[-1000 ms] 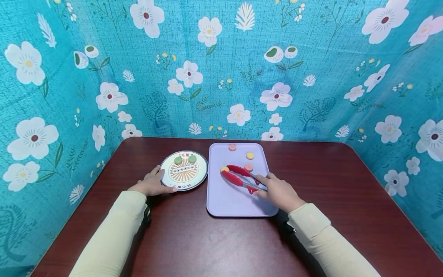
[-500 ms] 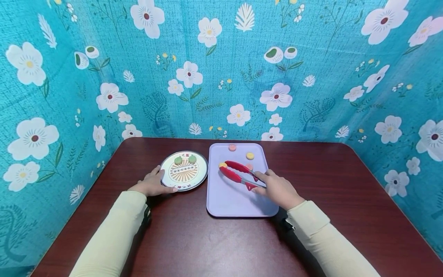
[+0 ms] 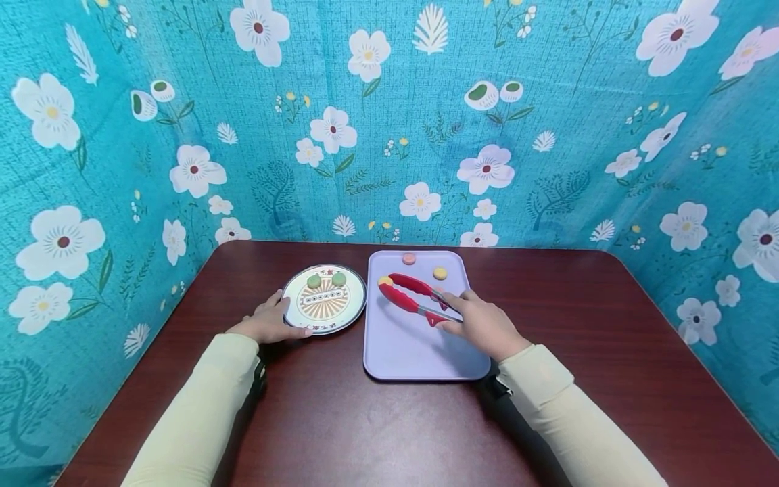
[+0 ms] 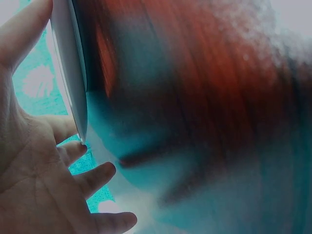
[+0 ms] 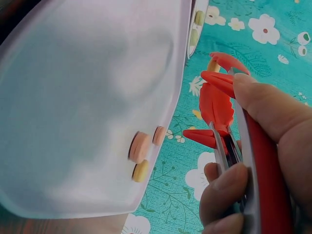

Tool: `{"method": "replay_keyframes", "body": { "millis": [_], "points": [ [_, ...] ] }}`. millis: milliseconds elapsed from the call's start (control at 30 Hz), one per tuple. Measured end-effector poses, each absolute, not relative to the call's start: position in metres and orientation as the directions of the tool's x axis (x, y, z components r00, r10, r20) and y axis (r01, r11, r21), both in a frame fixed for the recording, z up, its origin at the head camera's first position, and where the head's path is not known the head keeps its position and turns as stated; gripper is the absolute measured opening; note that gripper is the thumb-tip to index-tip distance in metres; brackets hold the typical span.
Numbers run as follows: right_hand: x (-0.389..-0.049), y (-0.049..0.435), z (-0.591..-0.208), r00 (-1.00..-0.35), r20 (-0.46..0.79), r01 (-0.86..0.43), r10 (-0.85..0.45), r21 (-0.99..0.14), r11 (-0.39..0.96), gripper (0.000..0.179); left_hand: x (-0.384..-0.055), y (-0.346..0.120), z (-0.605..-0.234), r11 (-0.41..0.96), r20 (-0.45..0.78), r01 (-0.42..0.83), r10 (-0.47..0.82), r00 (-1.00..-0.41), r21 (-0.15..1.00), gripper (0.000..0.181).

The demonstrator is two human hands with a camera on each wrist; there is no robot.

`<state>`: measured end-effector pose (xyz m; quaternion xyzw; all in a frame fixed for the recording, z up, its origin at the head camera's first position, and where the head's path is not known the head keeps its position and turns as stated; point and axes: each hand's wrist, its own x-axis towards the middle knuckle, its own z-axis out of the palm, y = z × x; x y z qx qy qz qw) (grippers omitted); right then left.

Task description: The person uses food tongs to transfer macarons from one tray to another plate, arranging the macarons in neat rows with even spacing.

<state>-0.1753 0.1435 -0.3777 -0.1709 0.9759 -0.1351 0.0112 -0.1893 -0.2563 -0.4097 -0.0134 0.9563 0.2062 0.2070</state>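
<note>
My right hand [image 3: 489,328] grips red-tipped metal tongs [image 3: 398,299], also large in the right wrist view. A yellow macaron [image 3: 385,281] is pinched between the tong tips, above the left part of the lilac tray [image 3: 402,358]. My left hand [image 3: 268,323] rests at the near left rim of a round patterned plate [image 3: 293,314], thumb along the front edge. In the left wrist view its fingers [image 4: 97,180] are spread and fairly straight beside the plate's edge [image 4: 68,63]. Two green macarons [image 3: 326,280] lie on the plate.
On the tray lie a pink macaron [image 3: 409,258] at the back, a yellow macaron [image 3: 440,273], and another pink macaron [image 5: 140,146], mostly hidden behind the tongs in the head view. The dark wooden table [image 3: 341,419] meets a blue flowered cloth [image 3: 389,162] behind.
My right hand has raised the tongs and the pinched yellow macaron off the tray and moved them leftward. My left hand and the plate have stayed put.
</note>
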Motion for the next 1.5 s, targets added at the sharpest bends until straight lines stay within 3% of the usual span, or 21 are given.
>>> {"method": "replay_keyframes", "body": {
  "millis": [1500],
  "points": [
    [-0.19, 0.104, -0.372, -0.926, 0.035, -0.37, -0.377, -0.298, 0.88, 0.063, -0.191, -0.257, -0.411, 0.918, -0.393, -0.099, 0.065, -0.917, 0.385, 0.112]
  ]
}}
